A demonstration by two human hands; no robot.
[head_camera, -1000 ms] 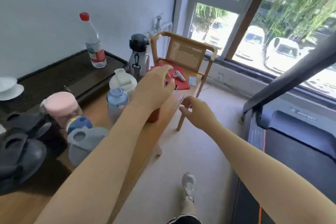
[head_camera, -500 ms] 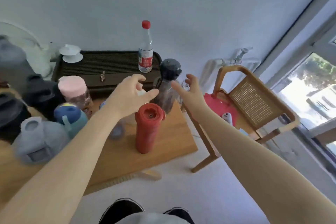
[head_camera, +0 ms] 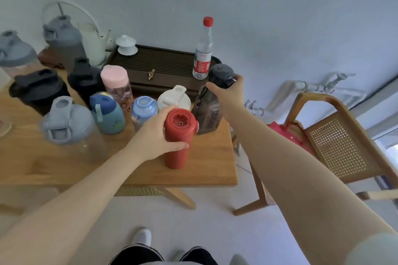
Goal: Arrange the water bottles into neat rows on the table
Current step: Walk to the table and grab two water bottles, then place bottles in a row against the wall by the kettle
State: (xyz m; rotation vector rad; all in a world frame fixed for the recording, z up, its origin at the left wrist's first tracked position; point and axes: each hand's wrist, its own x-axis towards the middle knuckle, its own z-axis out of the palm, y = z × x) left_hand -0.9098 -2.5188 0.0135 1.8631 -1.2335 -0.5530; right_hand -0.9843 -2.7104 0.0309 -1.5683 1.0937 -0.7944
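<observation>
Bottles crowd the far half of the wooden table (head_camera: 64, 163), loosely clustered rather than in rows, all standing upright with their long axes vertical. The left hand (head_camera: 158, 135) is wrapped around the upper body of the red bottle (head_camera: 177, 139), which stands alone toward the near right of the table, in front of the cluster. The right hand (head_camera: 228, 94) reaches farther, its fingers closed around the neck of the dark smoky bottle (head_camera: 212, 103) just behind and to the right of the red one, near the table's right edge. Both hands look clamped on their bottles, and the two bottles stand just apart. Behind them sit a white-lidded bottle (head_camera: 174, 98), a pale blue one (head_camera: 143, 107) and a pink-capped one (head_camera: 116, 83); a clear plastic bottle (head_camera: 203, 49) stands on the dark tray (head_camera: 163, 64) at the far side. Judging from this, each hand is already on its nearer bottle, so the coming move likely turns on sliding or lifting the pair upright into line.
</observation>
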